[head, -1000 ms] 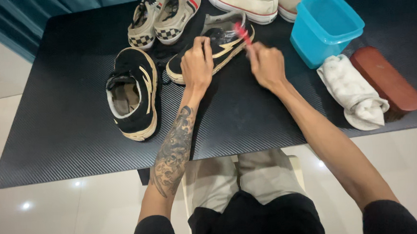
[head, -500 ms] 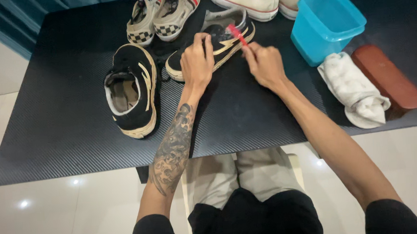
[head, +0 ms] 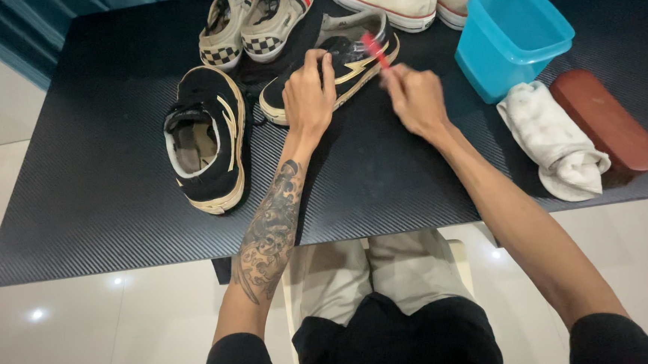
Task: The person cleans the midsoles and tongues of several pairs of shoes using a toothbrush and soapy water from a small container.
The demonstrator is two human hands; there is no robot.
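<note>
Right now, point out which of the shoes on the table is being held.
The black shoe with the tan zigzag stripe: the left hand presses on it while the right hand works a red brush over it. Its mate and the pale pairs lie untouched.

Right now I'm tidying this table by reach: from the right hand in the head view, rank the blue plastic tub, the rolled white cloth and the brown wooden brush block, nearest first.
From the right hand:
1. Blue plastic tub, just beyond it to the right.
2. Rolled white cloth, right, toward the table's near edge.
3. Brown wooden brush block, farthest right, beside the cloth.
</note>
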